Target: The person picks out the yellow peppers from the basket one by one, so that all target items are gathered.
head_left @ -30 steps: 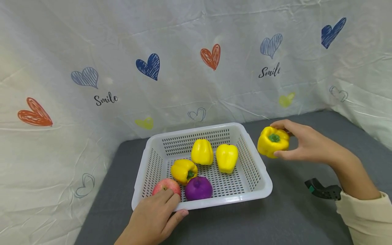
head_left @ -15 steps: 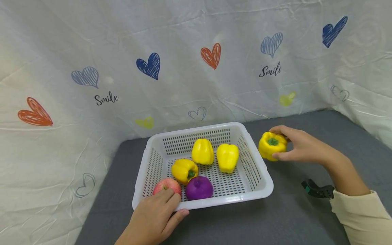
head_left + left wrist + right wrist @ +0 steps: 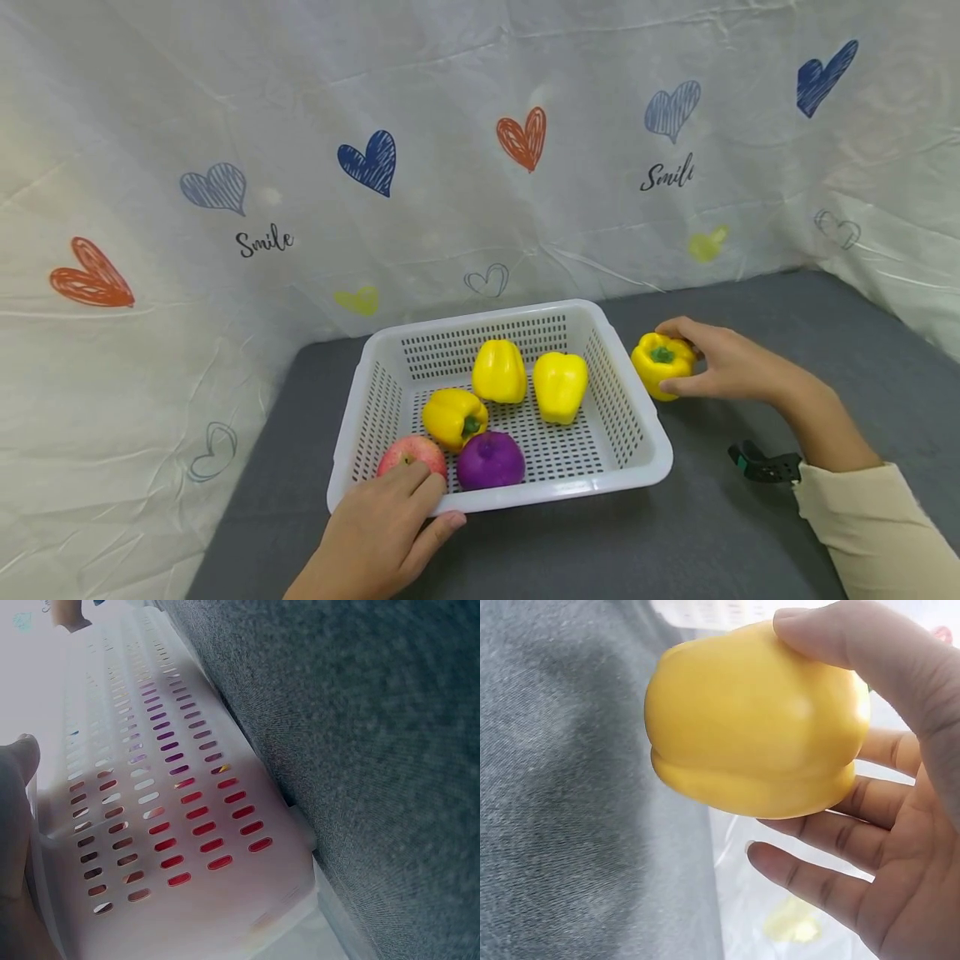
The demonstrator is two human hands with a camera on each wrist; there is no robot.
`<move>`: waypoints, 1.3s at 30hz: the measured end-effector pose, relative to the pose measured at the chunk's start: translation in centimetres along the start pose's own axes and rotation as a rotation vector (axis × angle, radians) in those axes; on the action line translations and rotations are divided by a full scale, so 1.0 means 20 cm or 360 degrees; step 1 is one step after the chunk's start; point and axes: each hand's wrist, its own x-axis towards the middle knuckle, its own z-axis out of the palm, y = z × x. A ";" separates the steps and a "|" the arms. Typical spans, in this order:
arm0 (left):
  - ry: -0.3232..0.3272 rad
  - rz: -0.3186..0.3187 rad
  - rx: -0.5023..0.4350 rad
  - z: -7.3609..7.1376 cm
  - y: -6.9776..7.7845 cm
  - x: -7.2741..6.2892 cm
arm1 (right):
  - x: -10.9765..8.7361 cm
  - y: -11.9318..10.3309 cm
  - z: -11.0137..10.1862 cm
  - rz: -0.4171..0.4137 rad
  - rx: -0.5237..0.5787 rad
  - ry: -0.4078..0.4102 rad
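My right hand (image 3: 738, 362) holds a yellow bell pepper (image 3: 649, 370) just right of the basket, stem side up, close over the table. In the right wrist view the thumb lies on one side of the yellow bell pepper (image 3: 742, 727) and the fingers reach behind it. My left hand (image 3: 378, 529) grips the near left rim of the white plastic basket (image 3: 558, 488), fingers over the rim and thumb outside. Under those fingers lies a red apple (image 3: 415, 452), partly hidden. The left wrist view shows the slotted basket wall (image 3: 157, 922) beside the left thumb.
Inside the basket are three more yellow bell peppers (image 3: 499, 372) and a round purple vegetable (image 3: 491, 461). Dark grey cloth covers the table (image 3: 705, 517). A white curtain (image 3: 435, 75) printed with hearts hangs behind it. A black band (image 3: 765, 463) sits by the right wrist.
My right hand has lowered the bell pepper toward the table and drifted slightly left with it. The left hand stays on the basket rim, and the basket's contents have not shifted.
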 end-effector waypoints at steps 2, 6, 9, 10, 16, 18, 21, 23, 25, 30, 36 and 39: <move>0.0002 -0.0001 0.0002 0.00 0.00 0.00 | 0.00 0.01 0.01 0.0017 -0.0010 -0.0022; -0.0013 -0.0014 -0.0004 -0.01 0.00 0.01 | 0.01 0.04 0.02 0.0053 -0.0044 -0.0069; -0.0025 -0.0026 -0.0010 -0.01 0.00 0.01 | 0.02 0.05 0.03 0.0079 -0.0050 -0.0082; -0.0021 -0.0024 -0.0011 -0.01 0.00 0.01 | 0.02 0.05 0.03 0.0085 -0.0043 -0.0080; -0.0002 -0.0014 -0.0010 -0.01 0.00 0.01 | 0.02 0.05 0.04 0.0054 0.0009 -0.0087; -0.0006 -0.0012 -0.0010 -0.01 0.00 0.01 | 0.02 0.05 0.04 0.0039 0.0005 -0.0093; -0.0036 -0.0023 -0.0016 -0.02 0.01 0.01 | 0.02 0.04 0.05 0.0039 -0.0022 -0.0094; -0.0058 -0.0031 -0.0020 -0.02 0.01 0.01 | 0.01 0.04 0.05 0.0051 -0.0034 -0.0104; -0.0070 -0.0035 -0.0018 -0.02 0.01 0.01 | 0.01 0.03 0.05 0.0073 -0.0041 -0.0133; -0.0033 -0.0009 0.0000 0.00 0.01 0.00 | 0.00 -0.04 -0.02 0.0164 -0.0152 -0.0195; -0.0009 -0.0016 0.0000 0.01 0.00 0.00 | 0.02 -0.20 -0.10 0.0153 -0.0294 -0.0118; -0.0017 -0.0020 0.0000 0.01 0.00 -0.01 | 0.04 -0.29 -0.09 0.0180 -0.0324 -0.0027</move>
